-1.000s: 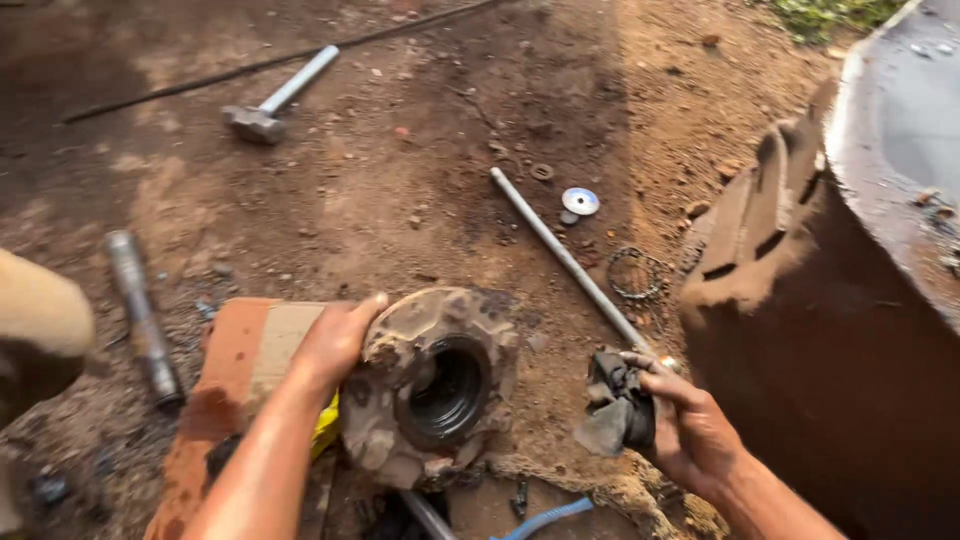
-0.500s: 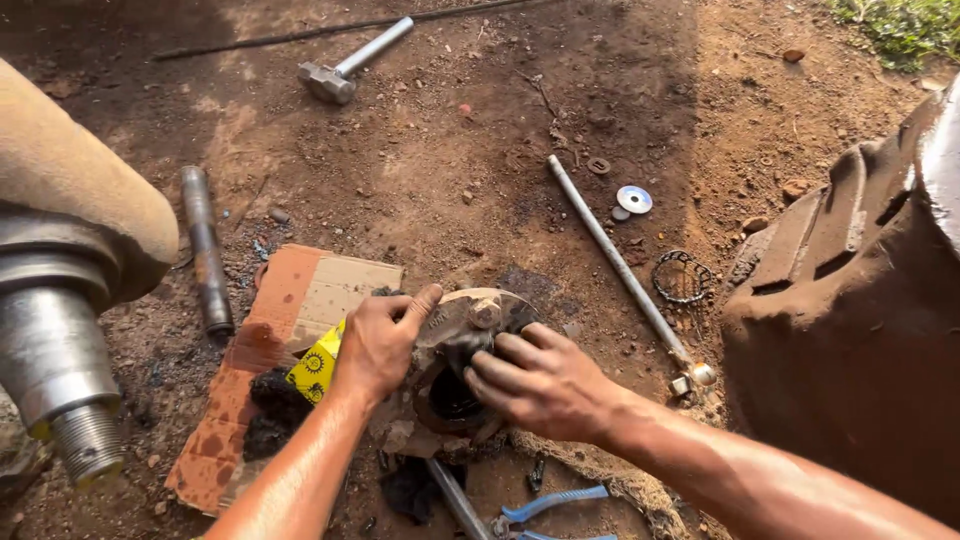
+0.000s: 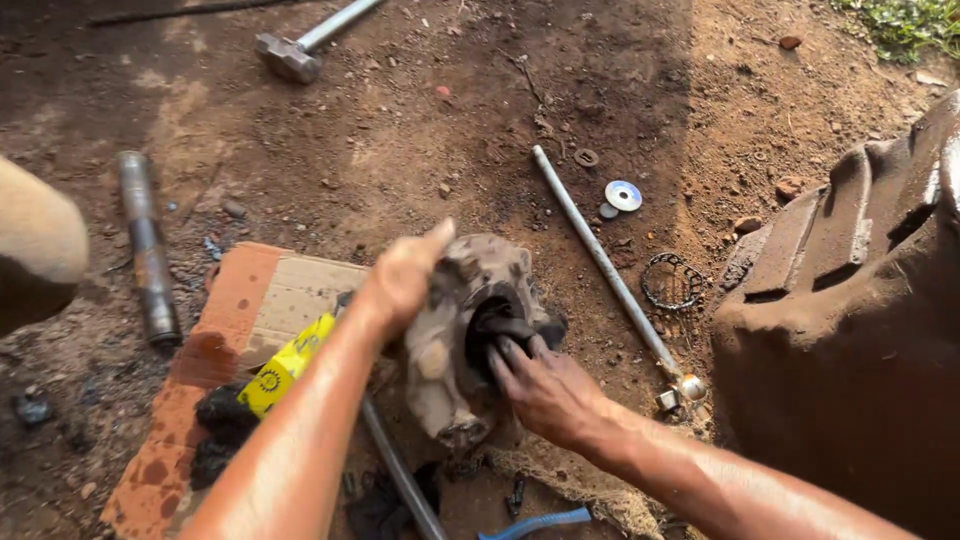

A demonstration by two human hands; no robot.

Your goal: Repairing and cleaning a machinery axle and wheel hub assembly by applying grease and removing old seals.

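Right hand now pushing dark rag into hub | left hand gripping hub top

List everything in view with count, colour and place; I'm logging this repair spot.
hub casting: 1, mud-caked grey, centre, on edge
dark rag: 1, black, in hub bore
cardboard: 1, brown, under hub
hammer: 1, grey, top
long rod: 1, grey, right of hub
washer: 1, silver, by rod
bearing cage: 1, dark, right
steel pin: 1, rusty, left
tyre: 1, muddy, right edge
left hand: steadying hub
right hand: pressing rag
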